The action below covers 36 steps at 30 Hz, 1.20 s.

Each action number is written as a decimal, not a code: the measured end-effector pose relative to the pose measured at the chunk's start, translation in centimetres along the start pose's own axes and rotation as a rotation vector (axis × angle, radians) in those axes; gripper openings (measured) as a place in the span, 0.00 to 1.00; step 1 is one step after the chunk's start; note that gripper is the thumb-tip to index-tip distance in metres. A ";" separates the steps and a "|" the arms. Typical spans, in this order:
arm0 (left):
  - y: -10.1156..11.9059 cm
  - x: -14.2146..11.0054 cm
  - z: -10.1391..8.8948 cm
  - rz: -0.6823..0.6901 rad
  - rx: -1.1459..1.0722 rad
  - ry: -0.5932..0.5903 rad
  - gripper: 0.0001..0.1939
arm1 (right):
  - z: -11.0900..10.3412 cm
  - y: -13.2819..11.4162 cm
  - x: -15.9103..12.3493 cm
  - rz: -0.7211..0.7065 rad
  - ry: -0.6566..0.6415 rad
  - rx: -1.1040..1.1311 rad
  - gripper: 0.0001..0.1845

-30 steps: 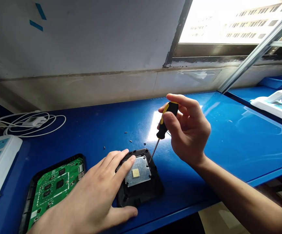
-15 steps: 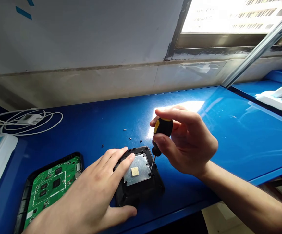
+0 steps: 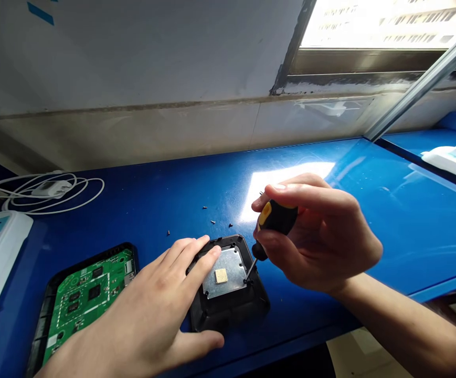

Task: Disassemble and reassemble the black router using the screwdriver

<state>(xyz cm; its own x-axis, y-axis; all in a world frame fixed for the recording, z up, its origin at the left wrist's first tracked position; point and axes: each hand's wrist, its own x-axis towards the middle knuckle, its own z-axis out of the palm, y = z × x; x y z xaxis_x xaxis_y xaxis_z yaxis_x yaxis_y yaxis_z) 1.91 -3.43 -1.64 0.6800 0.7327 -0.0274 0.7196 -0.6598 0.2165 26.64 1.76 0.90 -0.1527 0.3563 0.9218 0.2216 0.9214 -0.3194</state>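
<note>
My right hand (image 3: 322, 236) grips a black-and-yellow screwdriver (image 3: 280, 218) between thumb and fingers. Its thin shaft slants down to the right corner of a silver metal plate (image 3: 233, 262), where the tip meets a dark screw point. That plate lies inside a black plastic cover (image 3: 247, 310) and carries a small pale square pad (image 3: 221, 275). With fingers stretched and apart, my left hand (image 3: 160, 294) rests over the cover's left side, the index fingertip on the plate and the thumb by the near edge. Several small screws (image 3: 212, 221) lie behind the cover.
A green circuit board (image 3: 82, 294) in a black case half lies at the left, partly behind my left forearm. Coiled white cable (image 3: 94, 181) and a white power strip (image 3: 15, 231) stand at the far left. A metal post (image 3: 412, 94) rises at the back right of the blue table (image 3: 152, 194).
The screwdriver tip has moved from the plate's upper right edge down to its right corner. My right hand has lowered and shifted right, tilting the handle. My left hand stays on the cover.
</note>
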 end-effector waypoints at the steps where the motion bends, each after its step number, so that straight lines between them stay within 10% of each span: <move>1: 0.0 0.0 0.0 0.001 0.003 0.003 0.52 | 0.0 0.0 0.0 0.001 0.000 -0.001 0.30; 28: 0.4 0.6 -0.6 -0.022 -0.046 -0.076 0.52 | -0.5 -3.3 0.4 0.110 -0.106 -0.019 0.12; 36: 0.4 0.7 -0.9 -0.024 -0.047 -0.090 0.51 | -0.8 -4.0 0.6 0.114 -0.164 -0.062 0.24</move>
<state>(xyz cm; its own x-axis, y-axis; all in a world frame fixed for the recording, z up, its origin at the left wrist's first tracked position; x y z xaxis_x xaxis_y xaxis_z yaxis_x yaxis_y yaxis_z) 2.60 -3.03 -0.70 0.6740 0.7288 -0.1207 0.7301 -0.6321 0.2598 26.38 -1.79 2.92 -0.2765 0.4832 0.8307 0.3048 0.8638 -0.4011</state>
